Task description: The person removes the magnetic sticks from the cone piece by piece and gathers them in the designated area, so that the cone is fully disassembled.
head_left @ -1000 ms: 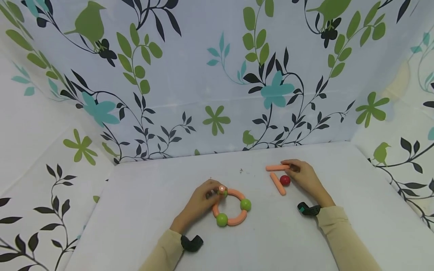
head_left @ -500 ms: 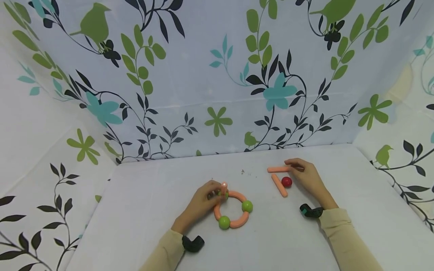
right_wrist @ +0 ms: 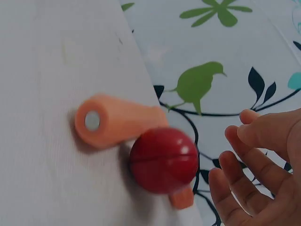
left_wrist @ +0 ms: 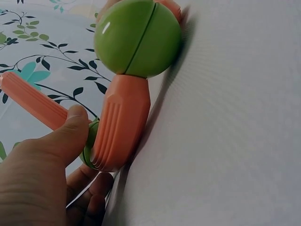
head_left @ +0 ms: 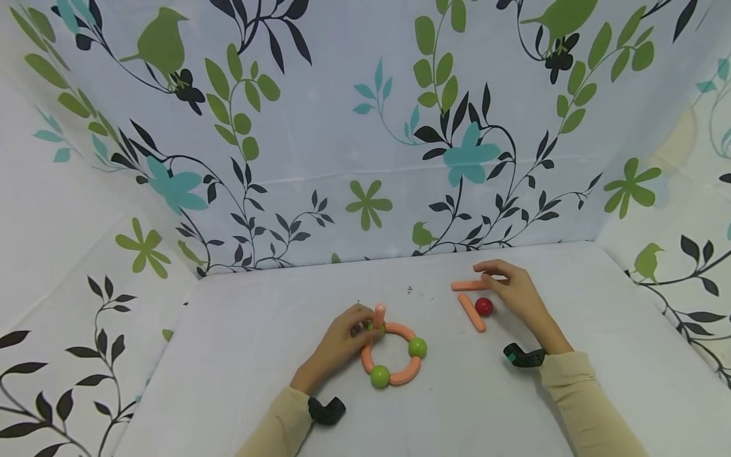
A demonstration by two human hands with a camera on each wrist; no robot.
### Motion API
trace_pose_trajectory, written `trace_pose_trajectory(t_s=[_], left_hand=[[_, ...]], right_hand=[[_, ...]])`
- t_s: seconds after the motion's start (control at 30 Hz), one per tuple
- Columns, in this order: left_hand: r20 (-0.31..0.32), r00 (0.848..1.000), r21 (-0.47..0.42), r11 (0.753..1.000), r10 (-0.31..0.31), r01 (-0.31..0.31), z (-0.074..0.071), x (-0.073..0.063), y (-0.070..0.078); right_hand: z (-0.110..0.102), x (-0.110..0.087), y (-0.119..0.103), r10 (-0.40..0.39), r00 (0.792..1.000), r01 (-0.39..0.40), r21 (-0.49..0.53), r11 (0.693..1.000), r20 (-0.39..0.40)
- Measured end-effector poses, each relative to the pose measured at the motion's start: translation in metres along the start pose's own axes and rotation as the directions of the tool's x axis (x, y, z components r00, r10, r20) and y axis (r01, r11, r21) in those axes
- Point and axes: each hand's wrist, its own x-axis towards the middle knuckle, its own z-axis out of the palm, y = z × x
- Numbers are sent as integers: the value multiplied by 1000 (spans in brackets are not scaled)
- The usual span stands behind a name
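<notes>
Honestly, that far straight orange plastic rod [head_left: 468,285] should be light and stiff, so pinch it mid-length; right fingers [right_wrist: 256,165] relaxed and empty, left fingers [left_wrist: 70,134] gripping a round green plastic ball [left_wrist: 87,154].

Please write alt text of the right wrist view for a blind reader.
The right hand, holding nothing, is apart from a red ball. Beside the ball, on a white surface, lies an orange stick with a silver end; another orange piece shows behind.
</notes>
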Motion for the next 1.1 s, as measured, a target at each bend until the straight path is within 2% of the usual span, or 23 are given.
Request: trace_pose_trajectory(t_s=[0.27, 0.43, 0.57, 0.67, 0.77, 0.9, 1.1], left_hand=[[-5, 999, 54, 998, 34, -34, 0, 4, 2], [-1, 1000, 72, 997, 24, -24, -1, 4, 4], [1, 1000, 81, 997, 20, -20, 0, 3, 4], [-1, 999, 90, 995, 38, -38, 0, 3, 3], [-2, 998, 102, 993, 56, -55, 1, 2, 2], [3, 998, 108, 992, 59, -59, 2, 2, 1], [22, 999, 102, 994, 24, -26, 3, 0, 3]], right_hand=[[7, -1, -30, -32, 998, 32, 7, 999, 58], [13, -5, -52, -30, 994, 24, 57, 998, 104], [19, -7, -62, -77, 990, 70, 59, 996, 117], [26, -9, -67, -126, 983, 121, 46, 992, 131], [33, -13, -75, -142, 978, 135, 53, 989, 154], [40, -20, -89, -191, 961, 178, 80, 981, 199], [51, -28, -99, -287, 920, 268, 108, 957, 267]])
